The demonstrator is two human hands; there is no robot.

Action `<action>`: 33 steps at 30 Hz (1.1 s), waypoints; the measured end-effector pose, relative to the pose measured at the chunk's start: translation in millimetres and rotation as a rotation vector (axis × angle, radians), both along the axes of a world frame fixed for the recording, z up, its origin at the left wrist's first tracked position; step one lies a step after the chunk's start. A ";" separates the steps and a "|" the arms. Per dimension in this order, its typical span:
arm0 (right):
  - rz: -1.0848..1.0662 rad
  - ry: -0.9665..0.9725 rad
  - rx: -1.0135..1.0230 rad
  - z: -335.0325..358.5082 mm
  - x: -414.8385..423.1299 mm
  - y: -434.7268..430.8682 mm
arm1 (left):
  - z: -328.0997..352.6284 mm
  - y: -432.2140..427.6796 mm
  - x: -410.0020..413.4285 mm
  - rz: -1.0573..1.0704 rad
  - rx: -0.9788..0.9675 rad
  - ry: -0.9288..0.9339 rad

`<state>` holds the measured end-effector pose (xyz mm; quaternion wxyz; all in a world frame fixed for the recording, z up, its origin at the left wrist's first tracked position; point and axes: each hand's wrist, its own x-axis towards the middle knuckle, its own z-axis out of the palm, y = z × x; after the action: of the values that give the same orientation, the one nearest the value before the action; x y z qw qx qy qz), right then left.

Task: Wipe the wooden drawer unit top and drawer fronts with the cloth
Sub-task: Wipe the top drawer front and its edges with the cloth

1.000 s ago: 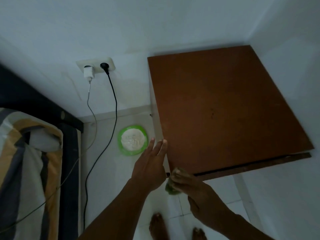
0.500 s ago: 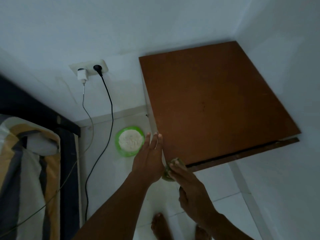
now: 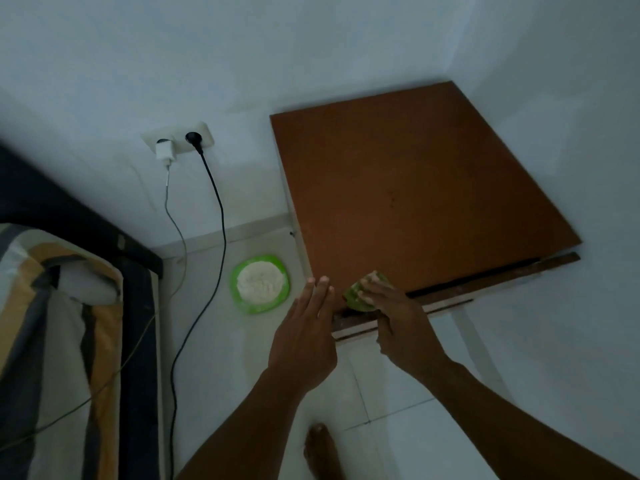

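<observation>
So our right hand [image 3: 398,317] has the green cloth [image 3: 360,295] bunched up under the fingers, clamped down on it right at the front-left corner of the drawer unit top [image 3: 415,195]. The wad sits on the top's front edge, half hanging over toward the gap where the top drawer front [image 3: 450,292] pokes out a bit. Our left hand [image 3: 304,337] is flat and spread wide, holding nothing, parked just beside the left edge of the unit near that same corner; we can't tell if it's actually touching the side panel.

Handling-wise, the cloth looks soft and light, the kind that squashes into whatever shape we press it into. We reckon a flat palm on top works better than a pinch, since a balled-up wad only cleans a narrow stripe. It might be damp, can't tell in this dim light. The top looks stiff and smooth, so the cloth should slide easily. The drawer looks slightly open, so we'd guess it could shift when we push on its front, and the free hand could steady it.

Rest of the top is bare. Down on the floor, left of the unit, there's a green plate [image 3: 260,284] with something white on it, plus cables [image 3: 218,216] running from the wall socket [image 3: 178,140].
</observation>
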<state>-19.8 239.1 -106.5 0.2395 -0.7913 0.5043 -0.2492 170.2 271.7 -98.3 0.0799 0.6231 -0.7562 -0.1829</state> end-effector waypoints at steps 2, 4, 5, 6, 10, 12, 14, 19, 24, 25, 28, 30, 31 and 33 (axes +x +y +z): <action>-0.027 -0.081 0.036 10.1 -6.7 10.3 | 2.2 10.5 -7.2 -0.029 0.018 -0.023; -0.106 -0.155 0.035 16.1 -19.3 20.3 | 5.2 22.1 -14.1 -0.047 0.023 -0.035; -0.156 -0.183 0.021 16.6 -26.6 23.7 | 5.4 27.1 -17.0 -0.046 0.018 -0.039; -0.204 -0.198 -0.001 15.9 -33.7 25.7 | 4.1 32.0 -19.3 -0.042 0.014 -0.043; -0.344 -0.199 -0.096 6.3 -57.0 26.0 | -7.7 41.4 -27.2 -0.042 -0.088 -0.072; -0.376 -0.203 -0.139 -0.2 -59.9 22.2 | -15.2 41.1 -29.6 -0.068 -0.149 -0.079; -0.401 -0.174 -0.191 -12.2 -59.4 17.9 | -21.2 39.0 -29.3 -0.106 -0.209 -0.085; -0.374 -0.103 -0.242 -36.3 -48.0 -8.8 | -42.8 34.3 -31.1 -0.113 -0.401 -0.061; -0.381 -0.038 -0.381 -44.1 -43.6 -24.2 | -69.8 23.5 -34.5 -0.085 -0.605 -0.092; -0.388 -0.036 -0.387 -46.4 -44.2 -24.6 | -74.3 20.7 -33.2 -0.082 -0.636 -0.092; -0.374 -0.018 -0.432 -56.9 -41.1 -22.3 | -91.5 16.9 -30.5 -0.068 -0.728 -0.112; -0.371 -0.004 -0.456 -57.8 -42.0 -26.7 | -100.6 15.1 -30.8 -0.067 -0.777 -0.123; -0.376 0.008 -0.458 -59.2 -43.5 -27.6 | -105.2 15.9 -30.4 -0.067 -0.796 -0.128; -0.387 0.014 -0.473 -66.3 -44.3 -26.1 | -113.7 18.4 -28.8 -0.059 -0.816 -0.149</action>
<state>-64.1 213.0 -172.8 -0.0066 -0.7161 0.5753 -0.3953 141.5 290.2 -212.0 0.2602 0.5298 -0.7879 0.1753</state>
